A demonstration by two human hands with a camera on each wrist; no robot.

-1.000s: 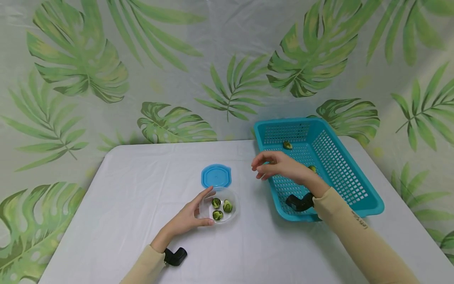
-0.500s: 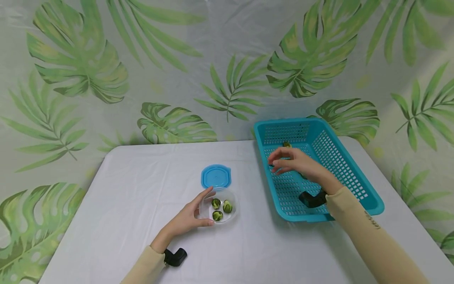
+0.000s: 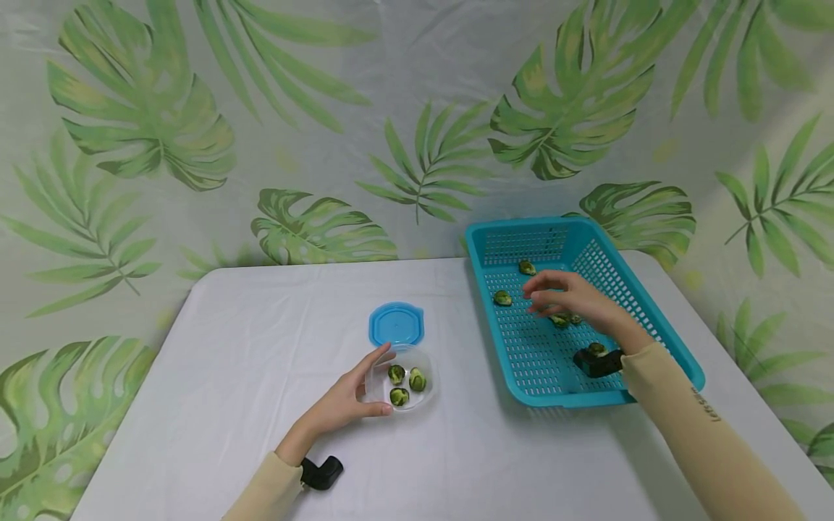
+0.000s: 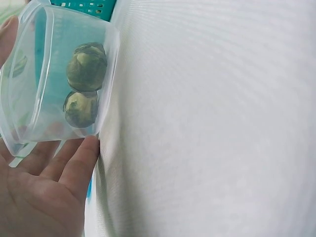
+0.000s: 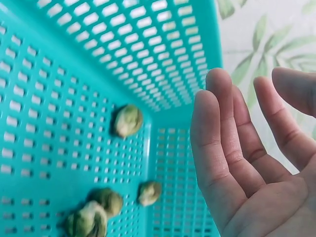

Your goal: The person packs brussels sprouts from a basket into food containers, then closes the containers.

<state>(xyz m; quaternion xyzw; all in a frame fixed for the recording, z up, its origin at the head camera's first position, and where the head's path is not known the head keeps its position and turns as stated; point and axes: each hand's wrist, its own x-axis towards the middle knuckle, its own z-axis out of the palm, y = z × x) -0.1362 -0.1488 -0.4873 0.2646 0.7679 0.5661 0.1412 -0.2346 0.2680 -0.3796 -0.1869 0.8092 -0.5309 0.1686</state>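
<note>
In the head view my left hand [image 3: 342,398] holds a clear plastic container [image 3: 409,355] on the white table, thumb on the near side and fingers on the far side. Three Brussels sprouts [image 3: 418,379] lie in the container. The left wrist view shows two of these sprouts [image 4: 87,66] through the container wall. My right hand [image 3: 576,298] is over the turquoise basket [image 3: 537,365], fingers loosely bent and nothing in them. Several more Brussels sprouts [image 3: 502,298] are spread over the basket floor. In the right wrist view the palm and fingers [image 5: 205,148] show beside the basket's inside wall.
Just behind the container a blue lid [image 3: 396,325] lies flat on the white tablecloth [image 3: 287,318]. The basket stands at the table's right side, with its perforated walls rising around the sprouts. A leaf-patterned curtain [image 3: 313,145] hangs behind the table.
My right hand has moved right, from the basket's left rim to over its middle, bringing a sprout near that rim into sight. The left hand and the container have stayed put.
</note>
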